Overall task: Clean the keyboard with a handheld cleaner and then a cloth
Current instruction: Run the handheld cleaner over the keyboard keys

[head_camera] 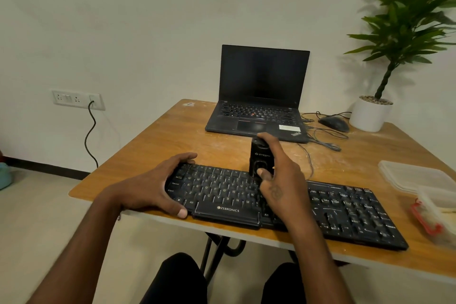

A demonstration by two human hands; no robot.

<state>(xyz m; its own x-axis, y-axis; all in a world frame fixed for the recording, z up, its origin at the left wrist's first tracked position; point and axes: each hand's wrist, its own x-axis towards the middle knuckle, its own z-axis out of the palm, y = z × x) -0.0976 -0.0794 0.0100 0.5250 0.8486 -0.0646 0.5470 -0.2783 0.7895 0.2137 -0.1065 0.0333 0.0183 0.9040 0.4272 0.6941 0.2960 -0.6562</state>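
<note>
The right hand (278,180) has its grip clamped round a black handheld cleaner (261,159), fingers curled over the far side and top and the thumb across the front face. The cleaner stands upright in that grip, its lower end down on the upper key rows of the black keyboard (345,210), which lies under and on both sides of the hand along the near edge of the worktop (158,140). The left hand (158,187) grips the keyboard's left end, fingers curled over the far edge and thumb on the near edge.

White lettering below the space bar, just left of the right wrist, reads "ZEBRONICS". A pale logo runs across the cleaner's body above the thumb; its letters are too blurred to read. Beyond the grip stands an open laptop (261,91) with a dark screen and "ThinkPad" on its palm rest.
</note>
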